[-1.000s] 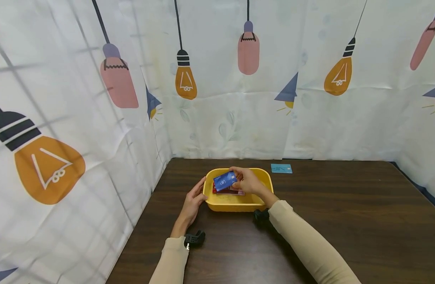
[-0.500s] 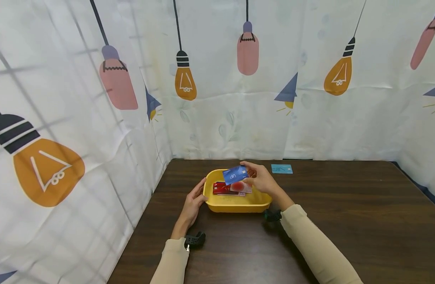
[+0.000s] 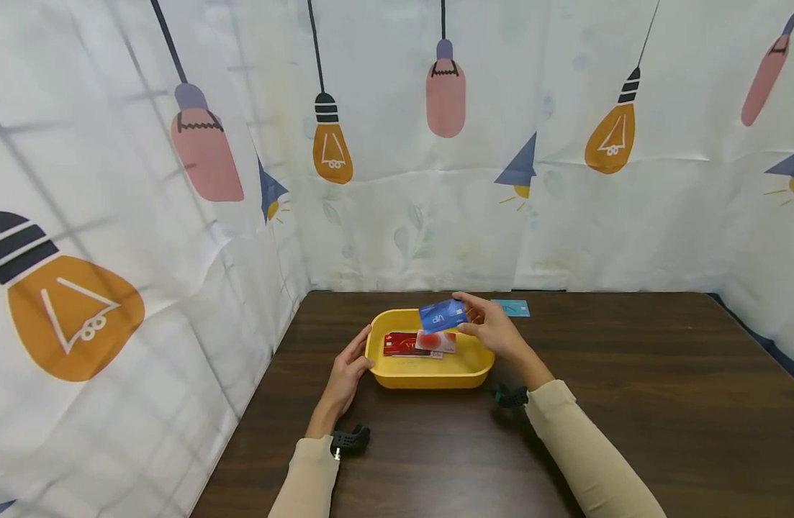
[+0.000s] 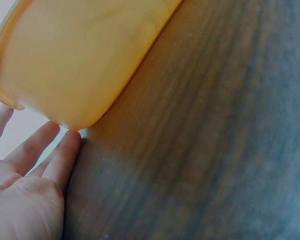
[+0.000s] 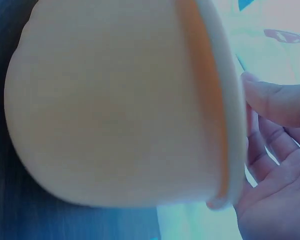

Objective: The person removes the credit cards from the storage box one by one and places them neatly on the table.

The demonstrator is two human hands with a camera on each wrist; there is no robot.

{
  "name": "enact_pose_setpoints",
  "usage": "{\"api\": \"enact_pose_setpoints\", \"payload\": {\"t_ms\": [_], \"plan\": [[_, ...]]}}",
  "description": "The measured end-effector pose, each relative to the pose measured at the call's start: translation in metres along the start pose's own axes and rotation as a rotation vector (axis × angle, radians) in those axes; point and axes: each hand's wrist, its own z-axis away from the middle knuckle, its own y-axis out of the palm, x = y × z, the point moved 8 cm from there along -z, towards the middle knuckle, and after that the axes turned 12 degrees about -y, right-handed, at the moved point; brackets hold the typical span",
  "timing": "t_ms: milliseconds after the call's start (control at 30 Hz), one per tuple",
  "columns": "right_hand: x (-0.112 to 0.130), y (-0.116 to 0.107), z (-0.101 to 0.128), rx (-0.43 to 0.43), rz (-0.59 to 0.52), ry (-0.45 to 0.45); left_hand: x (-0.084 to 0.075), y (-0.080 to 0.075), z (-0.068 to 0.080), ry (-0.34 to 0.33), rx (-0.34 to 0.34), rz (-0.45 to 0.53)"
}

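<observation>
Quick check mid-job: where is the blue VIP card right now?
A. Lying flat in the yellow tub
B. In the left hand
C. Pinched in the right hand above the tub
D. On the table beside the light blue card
C: the right hand pinches the blue VIP card above the yellow tub, clear of the red cards inside.

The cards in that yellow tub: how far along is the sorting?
One light blue card already lies on the table beyond the yellow tub. The right hand pinches a dark blue card above the tub's far edge, while the left hand rests against its side. A red card and a pinkish one are left inside.
</observation>
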Motion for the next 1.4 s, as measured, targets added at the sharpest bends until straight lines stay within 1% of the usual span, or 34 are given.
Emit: {"api": "enact_pose_setpoints", "payload": {"t_ms": [267, 500, 733, 833, 967, 1200, 1400], "plan": [[-0.003, -0.011, 0.007, -0.007, -0.006, 0.003, 0.000, -0.005, 0.003, 0.001, 0.004, -0.003], [-0.009, -0.027, 0.013, -0.039, -0.027, 0.032, -0.002, -0.004, 0.004, 0.010, 0.016, -0.005], [-0.014, -0.043, 0.016, -0.078, -0.015, -0.005, 0.000, -0.002, 0.001, 0.005, 0.019, -0.001], [-0.017, -0.048, 0.018, -0.080, -0.013, -0.005, 0.000, 0.000, 0.001, 0.002, 0.017, 0.000], [-0.020, -0.054, 0.020, -0.087, -0.011, 0.005, 0.000, 0.000, 0.000, 0.001, 0.019, -0.001], [-0.031, -0.069, 0.026, -0.130, -0.028, 0.044, -0.001, 0.000, 0.000, 0.009, 0.024, -0.006], [-0.037, -0.077, 0.029, -0.128, -0.015, 0.075, 0.001, 0.000, 0.000, 0.005, 0.026, -0.004]]}}
